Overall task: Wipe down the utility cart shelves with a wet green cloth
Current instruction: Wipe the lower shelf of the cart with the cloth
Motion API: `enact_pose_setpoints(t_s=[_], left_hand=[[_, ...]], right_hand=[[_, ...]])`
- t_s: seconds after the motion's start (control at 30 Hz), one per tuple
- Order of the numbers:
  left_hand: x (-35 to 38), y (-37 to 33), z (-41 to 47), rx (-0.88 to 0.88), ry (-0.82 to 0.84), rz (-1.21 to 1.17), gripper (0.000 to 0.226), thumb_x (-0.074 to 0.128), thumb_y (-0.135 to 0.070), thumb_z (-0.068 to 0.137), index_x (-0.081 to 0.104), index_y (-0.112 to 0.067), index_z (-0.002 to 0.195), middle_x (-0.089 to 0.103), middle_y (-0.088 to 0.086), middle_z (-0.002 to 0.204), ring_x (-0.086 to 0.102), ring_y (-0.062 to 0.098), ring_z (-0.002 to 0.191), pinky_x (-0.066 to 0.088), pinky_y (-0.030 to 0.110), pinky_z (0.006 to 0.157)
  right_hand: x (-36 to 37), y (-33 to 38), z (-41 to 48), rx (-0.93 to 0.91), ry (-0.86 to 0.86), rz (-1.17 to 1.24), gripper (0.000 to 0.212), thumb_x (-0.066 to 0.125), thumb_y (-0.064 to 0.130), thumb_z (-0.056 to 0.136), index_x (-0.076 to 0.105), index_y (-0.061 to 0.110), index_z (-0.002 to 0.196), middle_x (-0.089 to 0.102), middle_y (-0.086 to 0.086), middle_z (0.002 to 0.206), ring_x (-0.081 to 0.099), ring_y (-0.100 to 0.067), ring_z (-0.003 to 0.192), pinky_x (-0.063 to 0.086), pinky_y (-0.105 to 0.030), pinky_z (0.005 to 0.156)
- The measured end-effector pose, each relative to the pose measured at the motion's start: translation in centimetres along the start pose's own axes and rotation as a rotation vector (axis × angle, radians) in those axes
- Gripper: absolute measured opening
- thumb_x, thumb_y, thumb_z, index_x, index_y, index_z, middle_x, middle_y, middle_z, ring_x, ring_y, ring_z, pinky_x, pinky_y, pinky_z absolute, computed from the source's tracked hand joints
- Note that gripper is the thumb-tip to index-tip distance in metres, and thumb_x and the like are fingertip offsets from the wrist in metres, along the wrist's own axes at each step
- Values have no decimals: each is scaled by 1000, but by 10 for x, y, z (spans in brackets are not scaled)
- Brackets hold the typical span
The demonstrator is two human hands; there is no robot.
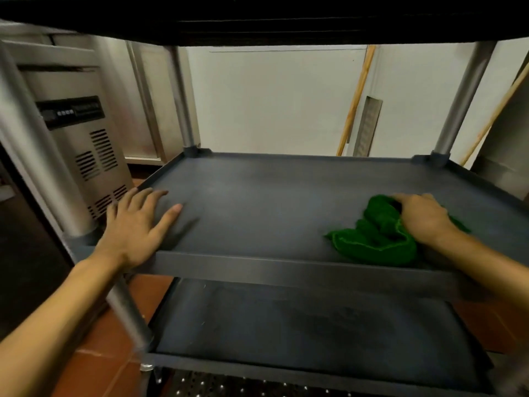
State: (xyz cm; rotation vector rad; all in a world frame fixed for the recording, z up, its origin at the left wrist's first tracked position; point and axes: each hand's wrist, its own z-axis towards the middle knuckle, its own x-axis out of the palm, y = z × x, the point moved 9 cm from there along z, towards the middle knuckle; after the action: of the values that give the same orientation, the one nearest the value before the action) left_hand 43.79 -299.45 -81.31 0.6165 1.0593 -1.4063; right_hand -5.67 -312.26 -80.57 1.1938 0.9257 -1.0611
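A dark grey utility cart fills the view. Its middle shelf (272, 202) lies in front of me, the bottom shelf (300, 325) shows below it, and the underside of the top shelf runs along the upper edge. My right hand (423, 216) presses down on a bunched green cloth (372, 239) at the right front of the middle shelf. At the shelf's left front corner my left hand (137, 224) rests flat, fingers spread, holding nothing.
Four metal posts carry the shelves, the nearest at front left (43, 167). A stainless steel appliance with vents (86, 144) stands to the left. Two wooden handles (355, 101) lean on the white wall behind. The floor has red-brown tiles (94, 368) and a perforated metal grate (229, 385).
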Motion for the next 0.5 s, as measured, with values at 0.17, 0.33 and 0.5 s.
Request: enact_pose_setpoints(t_s=[0.17,0.33,0.5], left_hand=[[0,-1,-1,-16,1,-47,89,7,-81,85,35,-29,151,34,5,159,19,25,150,14,54,120],[1,0,-2,-12,-16,-85,86,7,-80,88,32,-30,153,36,2,158,22,23,150,18,51,121],[1,-1,-1,-12,-19,-101,86,6,-79,89,29,-29,155,36,3,157,24,24,149,19,52,121]], right_hand=[[17,70,38,-59,-7,120,35,49,34,101,63,15,128,65,-18,122,57,-39,112,50,-44,92],[44,149,66,-245,99,270,43,60,27,97,56,20,139,51,-9,145,47,-33,132,38,-40,110],[61,216,85,-362,143,265,28,54,22,100,64,21,126,53,-8,143,46,-31,131,37,-35,106]])
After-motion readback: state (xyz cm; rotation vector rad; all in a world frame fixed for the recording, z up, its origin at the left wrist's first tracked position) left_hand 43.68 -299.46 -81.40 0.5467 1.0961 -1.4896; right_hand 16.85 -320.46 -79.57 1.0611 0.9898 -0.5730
